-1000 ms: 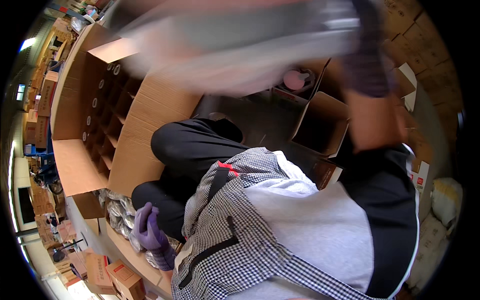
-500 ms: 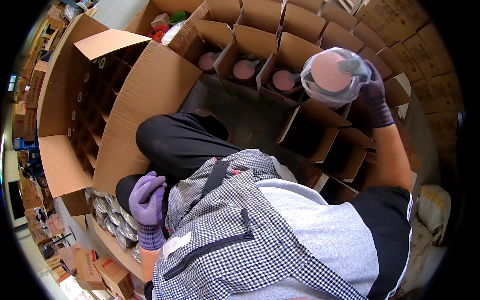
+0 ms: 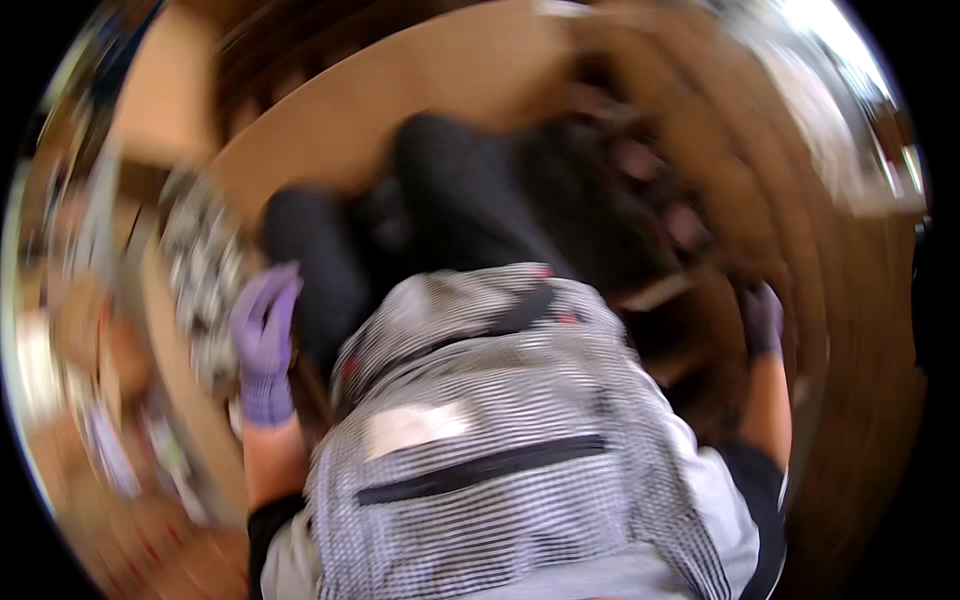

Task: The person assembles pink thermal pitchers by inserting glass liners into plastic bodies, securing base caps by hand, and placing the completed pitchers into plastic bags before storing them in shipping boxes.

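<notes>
Motion smears the whole view. My left hand (image 3: 265, 335), in a light purple knit glove, is raised beside my left knee with its fingers stretched out and nothing seen in them. Close to it lie several silvery wrapped items (image 3: 205, 290) in a carton. My right hand (image 3: 763, 318), in a darker purple glove, is at the right beside brown cardboard dividers (image 3: 735, 190). Its fingers are too blurred to read, and nothing shows in it. Round pink lids (image 3: 685, 228) of several containers sit in a row ahead of that hand.
A large open carton with a long curved flap (image 3: 400, 75) stands in front of my knees. Blurred boxes (image 3: 85, 315) are on the left. Stacked brown cartons (image 3: 870, 290) fill the right side. A pale plastic-like heap (image 3: 815, 120) is at the far right.
My view has swung round. The plastic-wrapped pink-lidded container my right hand held is no longer seen in it. That hand is lower; my left hand's fingers have straightened from a curl.
</notes>
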Action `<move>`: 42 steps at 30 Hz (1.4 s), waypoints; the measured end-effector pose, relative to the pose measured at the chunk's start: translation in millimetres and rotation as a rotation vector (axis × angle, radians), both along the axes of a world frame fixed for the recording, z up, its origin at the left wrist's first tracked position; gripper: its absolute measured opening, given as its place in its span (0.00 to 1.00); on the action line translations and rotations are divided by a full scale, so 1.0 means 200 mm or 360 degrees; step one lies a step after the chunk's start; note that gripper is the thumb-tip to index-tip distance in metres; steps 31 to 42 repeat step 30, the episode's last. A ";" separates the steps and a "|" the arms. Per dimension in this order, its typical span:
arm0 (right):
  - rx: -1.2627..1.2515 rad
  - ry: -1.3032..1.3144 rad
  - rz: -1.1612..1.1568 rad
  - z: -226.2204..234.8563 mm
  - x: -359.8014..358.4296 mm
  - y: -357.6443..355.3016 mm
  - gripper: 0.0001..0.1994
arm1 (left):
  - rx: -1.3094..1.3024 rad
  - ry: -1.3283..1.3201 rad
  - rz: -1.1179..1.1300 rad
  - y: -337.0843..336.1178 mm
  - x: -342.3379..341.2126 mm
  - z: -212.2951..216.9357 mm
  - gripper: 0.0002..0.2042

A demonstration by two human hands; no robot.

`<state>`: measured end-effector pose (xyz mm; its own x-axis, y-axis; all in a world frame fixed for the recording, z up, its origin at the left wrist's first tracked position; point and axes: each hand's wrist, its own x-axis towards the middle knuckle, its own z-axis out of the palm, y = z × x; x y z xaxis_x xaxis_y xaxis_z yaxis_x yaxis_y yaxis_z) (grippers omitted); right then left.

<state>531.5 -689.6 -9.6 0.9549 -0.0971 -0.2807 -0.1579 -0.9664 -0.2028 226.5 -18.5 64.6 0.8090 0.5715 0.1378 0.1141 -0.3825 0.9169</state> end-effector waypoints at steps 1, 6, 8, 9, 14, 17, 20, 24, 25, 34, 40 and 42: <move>0.0144 -0.0035 -0.0128 0.27 -0.14 0.16 0.13 | 0.0460 0.0151 0.0044 0.08 -0.16 -0.03 0.10; 0.0847 -0.0876 0.0314 0.70 -0.09 0.05 0.17 | 0.0676 0.0933 0.1300 0.64 -1.53 -0.57 0.26; 0.0797 -0.0846 0.0878 0.75 -0.06 0.73 0.16 | 0.0194 0.1944 0.1733 0.45 -2.26 -0.56 0.32; 0.0754 -0.0854 0.1174 0.74 -0.03 1.04 0.15 | -0.0073 0.2304 0.1877 0.32 -2.48 -0.57 0.34; 0.0749 -0.0736 0.2028 0.82 -0.23 2.12 0.15 | -0.0563 0.2297 0.2201 -0.47 -2.96 -1.05 0.47; 0.0702 -0.0758 0.2381 0.92 -0.29 2.27 0.15 | -0.0344 0.2284 0.2708 -0.63 -3.00 -1.19 0.50; 0.0646 -0.0784 0.2483 0.98 -0.35 2.29 0.15 | -0.0131 0.2131 0.2710 -0.72 -3.26 -1.07 0.57; 0.0720 -0.0554 0.2388 0.91 -0.38 2.34 0.16 | -0.0334 0.1823 0.2557 -0.70 -3.47 -1.01 0.52; 0.0686 -0.0562 0.2430 0.93 -0.41 2.37 0.16 | -0.1034 0.2017 0.2391 -0.62 -3.31 -0.90 0.50; 0.0820 -0.0201 0.2526 0.91 -0.50 2.57 0.17 | -0.1096 0.2814 0.1971 -0.68 -3.31 -1.06 0.57; 0.0820 -0.0201 0.2526 0.91 -0.50 2.57 0.17 | -0.1096 0.2814 0.1971 -0.68 -3.31 -1.06 0.57; 0.0820 -0.0201 0.2526 0.91 -0.50 2.57 0.17 | -0.1096 0.2814 0.1971 -0.68 -3.31 -1.06 0.57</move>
